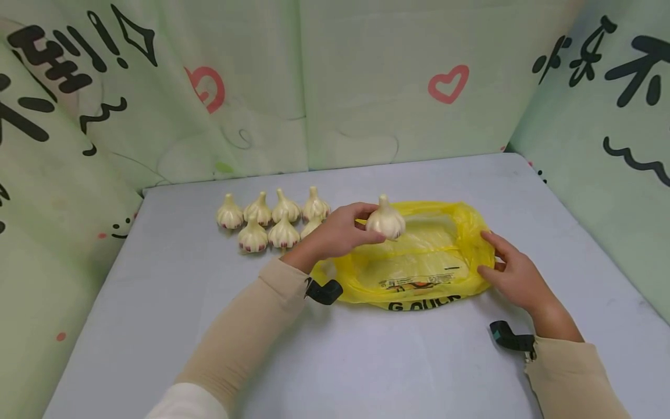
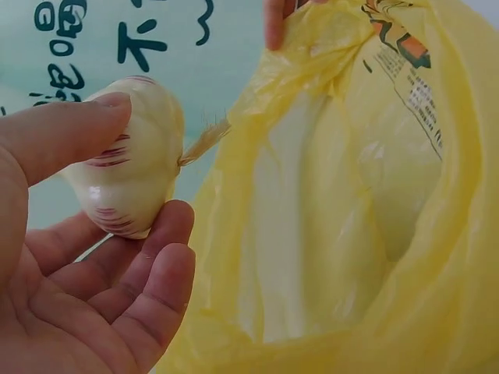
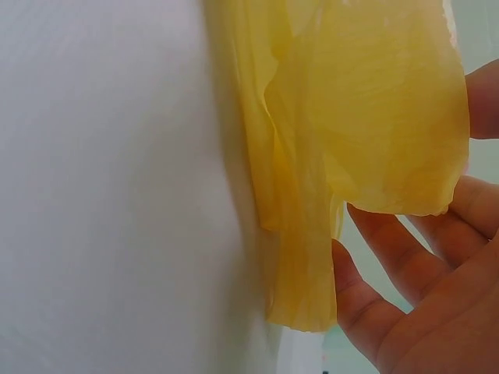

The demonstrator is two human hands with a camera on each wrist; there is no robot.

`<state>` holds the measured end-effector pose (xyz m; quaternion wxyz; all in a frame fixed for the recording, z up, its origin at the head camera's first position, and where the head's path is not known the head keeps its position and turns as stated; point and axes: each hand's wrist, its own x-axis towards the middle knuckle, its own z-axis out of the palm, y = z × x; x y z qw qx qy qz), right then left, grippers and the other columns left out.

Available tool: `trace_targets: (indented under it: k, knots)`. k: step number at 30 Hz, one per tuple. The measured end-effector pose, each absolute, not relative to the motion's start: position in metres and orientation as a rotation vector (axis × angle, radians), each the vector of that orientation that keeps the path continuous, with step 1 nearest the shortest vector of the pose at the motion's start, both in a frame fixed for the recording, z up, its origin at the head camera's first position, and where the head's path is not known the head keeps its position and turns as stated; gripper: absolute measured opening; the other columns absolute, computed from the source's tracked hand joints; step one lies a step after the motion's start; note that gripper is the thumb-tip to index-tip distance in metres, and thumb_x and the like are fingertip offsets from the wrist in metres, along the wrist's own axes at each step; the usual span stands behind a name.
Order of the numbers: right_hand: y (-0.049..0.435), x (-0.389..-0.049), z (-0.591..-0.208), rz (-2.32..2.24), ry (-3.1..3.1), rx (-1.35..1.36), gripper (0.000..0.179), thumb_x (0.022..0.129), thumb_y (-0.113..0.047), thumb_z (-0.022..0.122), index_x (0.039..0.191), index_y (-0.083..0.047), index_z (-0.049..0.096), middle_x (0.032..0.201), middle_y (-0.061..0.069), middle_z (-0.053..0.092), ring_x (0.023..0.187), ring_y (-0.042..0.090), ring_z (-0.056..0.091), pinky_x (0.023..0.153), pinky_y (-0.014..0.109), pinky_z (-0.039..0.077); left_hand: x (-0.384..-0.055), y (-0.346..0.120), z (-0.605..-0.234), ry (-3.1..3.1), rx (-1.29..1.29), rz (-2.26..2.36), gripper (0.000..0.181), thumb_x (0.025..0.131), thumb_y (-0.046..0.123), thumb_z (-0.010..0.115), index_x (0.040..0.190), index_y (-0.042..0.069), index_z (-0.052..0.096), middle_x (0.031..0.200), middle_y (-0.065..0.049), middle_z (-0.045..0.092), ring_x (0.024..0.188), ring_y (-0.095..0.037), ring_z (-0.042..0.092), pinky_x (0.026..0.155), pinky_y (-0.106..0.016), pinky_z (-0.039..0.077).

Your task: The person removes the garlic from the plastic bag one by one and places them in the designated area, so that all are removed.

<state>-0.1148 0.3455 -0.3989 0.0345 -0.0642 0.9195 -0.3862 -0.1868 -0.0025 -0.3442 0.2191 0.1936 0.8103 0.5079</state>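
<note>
Between its thumb and fingers, my left hand [image 1: 342, 231] holds a garlic bulb [image 1: 385, 220] over the left part of a yellow plastic bag [image 1: 473, 233]. The left wrist view shows this white garlic bulb [image 2: 140, 167], streaked with purple, its dry root tuft facing the bag's opening. The bag lies on its side, its mouth spread wide and its inside visible. At the bag's right edge, my right hand [image 1: 518, 276] grips the thin plastic with thumb and fingertips. The right wrist view has the fingers [image 3: 405, 249] against the folded yellow film [image 3: 374, 117].
Several more garlic bulbs [image 1: 284, 234] stand in two rows on the white table [image 1: 173, 302], left of the bag. My left forearm partly hides the row nearer me. A pale green printed curtain [image 1: 356, 87] encloses the table's back and sides.
</note>
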Motion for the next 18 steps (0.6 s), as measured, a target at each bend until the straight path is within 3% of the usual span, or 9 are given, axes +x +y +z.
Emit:
trace_targets:
  k: [11,13,15,18]
  knots:
    - [0.345,-0.115,-0.398,-1.172,2.837,-0.197,0.07,0.097,-0.009,0.06,0.155,0.007,0.024,0.158,0.031,0.023,0.131,0.055,0.036,0.095,0.012,0.04,-0.185,-0.031,-0.339,2.275,0.428,1.484,0.058,0.09,0.025,0.077,0.139,0.01,0.049,0.134,-0.004,0.054,0.113,-0.019,0.058,0.093,-0.035,0.05]
    - [0.345,-0.115,-0.399,-1.18,2.836,-0.205,0.07,0.097,-0.008,0.06,0.154,0.007,0.024,0.158,0.031,0.023,0.131,0.055,0.036,0.094,0.01,0.039,-0.184,-0.035,-0.34,2.261,0.418,1.513,0.056,0.09,0.024,0.077,0.137,0.009,0.049,0.132,-0.004,0.054,0.114,-0.02,0.057,0.095,-0.035,0.05]
    - [0.346,-0.115,-0.4,-1.186,2.836,-0.208,0.069,0.097,-0.008,0.06,0.154,0.008,0.025,0.157,0.031,0.024,0.131,0.054,0.036,0.082,0.0,0.03,-0.182,-0.039,-0.341,2.267,0.409,1.52,0.055,0.091,0.024,0.077,0.137,0.011,0.051,0.132,-0.003,0.055,0.116,-0.021,0.056,0.096,-0.037,0.049]
    - [0.346,-0.115,-0.401,-1.182,2.832,-0.199,0.07,0.097,-0.009,0.06,0.155,0.007,0.024,0.157,0.031,0.023,0.13,0.054,0.037,0.08,0.0,0.03,-0.178,-0.046,-0.343,2.28,0.383,1.523,0.054,0.091,0.025,0.077,0.137,0.013,0.052,0.133,-0.002,0.056,0.117,-0.02,0.056,0.097,-0.038,0.048]
